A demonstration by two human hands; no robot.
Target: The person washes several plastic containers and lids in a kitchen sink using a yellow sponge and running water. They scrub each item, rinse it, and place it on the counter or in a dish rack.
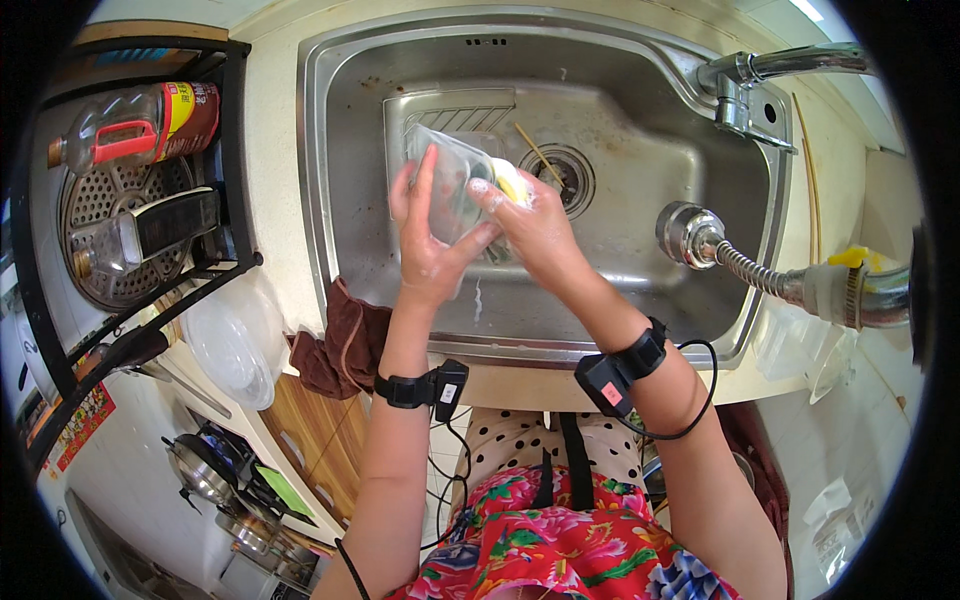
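Observation:
My left hand [435, 240] grips a clear plastic container [457, 169] above the stainless steel sink [637, 300]. My right hand [536, 229], wet with suds, presses a yellow and white sponge [510, 180] against the container's right side. Part of the container is hidden by my fingers. Beneath it, a wire rack [465, 116] lies on the sink floor. A thin wooden stick [536, 150] rests with one end over the drain [581, 184].
A flexible spray faucet [686, 232] reaches over the sink from the right; a chrome tap [731, 94] stands at the upper right. A brown cloth [345, 345] hangs at the front left edge. Bottles [127, 135] lie on a black shelf at left, above clear plastic lids [232, 345].

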